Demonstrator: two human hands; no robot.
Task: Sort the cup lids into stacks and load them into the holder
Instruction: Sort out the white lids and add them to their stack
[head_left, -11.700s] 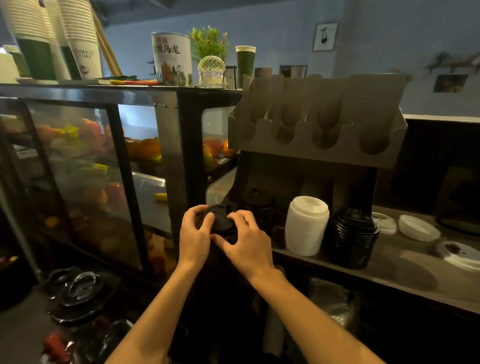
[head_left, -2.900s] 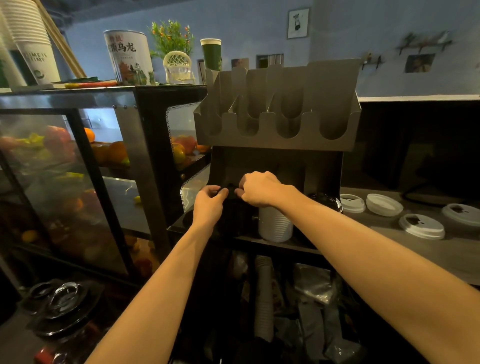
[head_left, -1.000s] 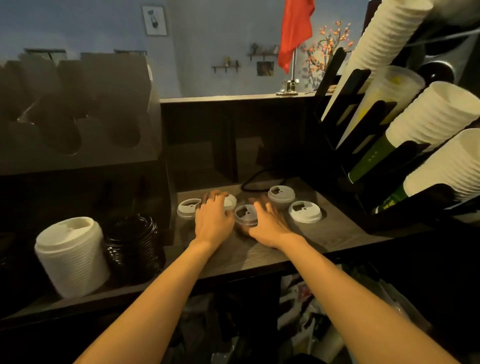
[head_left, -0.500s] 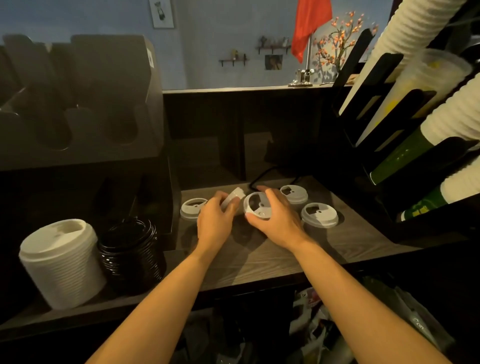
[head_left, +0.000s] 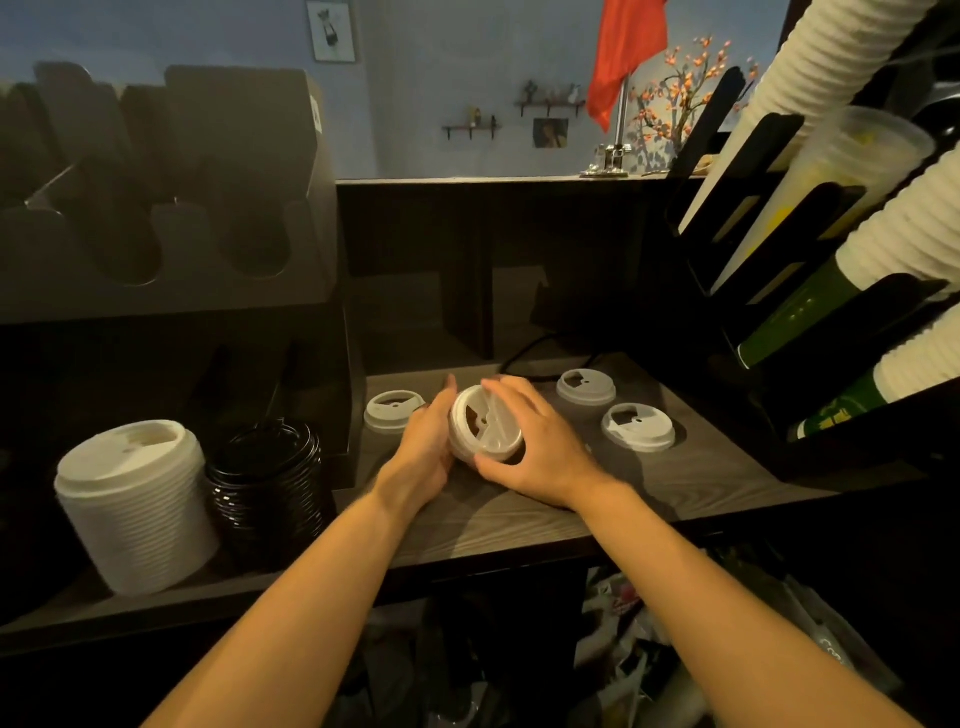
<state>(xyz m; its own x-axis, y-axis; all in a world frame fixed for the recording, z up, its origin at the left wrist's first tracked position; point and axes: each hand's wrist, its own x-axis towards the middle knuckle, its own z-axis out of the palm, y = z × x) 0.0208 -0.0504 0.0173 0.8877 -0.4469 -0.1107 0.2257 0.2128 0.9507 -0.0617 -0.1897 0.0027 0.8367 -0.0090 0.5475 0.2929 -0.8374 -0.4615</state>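
Between both hands I hold white cup lids (head_left: 484, 432), pressed together and tilted up off the wooden counter (head_left: 675, 483). My left hand (head_left: 427, 446) cups them from the left; my right hand (head_left: 535, 447) grips them from the right and above. Three more white lids lie flat on the counter: one (head_left: 393, 411) left of my hands, one (head_left: 586, 387) behind right, one (head_left: 638, 427) at right. A tall white lid stack (head_left: 136, 506) and a black lid stack (head_left: 266, 483) stand at the left. The dark slotted lid holder (head_left: 171, 208) rises above them.
A black rack (head_left: 769, 218) with slanted sleeves of paper cups (head_left: 893, 234) fills the right side. A black cable (head_left: 540, 348) runs along the counter's back. Bags and clutter sit under the counter. A red flag (head_left: 626, 47) stands on the far ledge.
Since a second ago both hands have lifted two lids off the counter and brought them together into one tilted stack. Earlier I was at the holder's left side with black lids.
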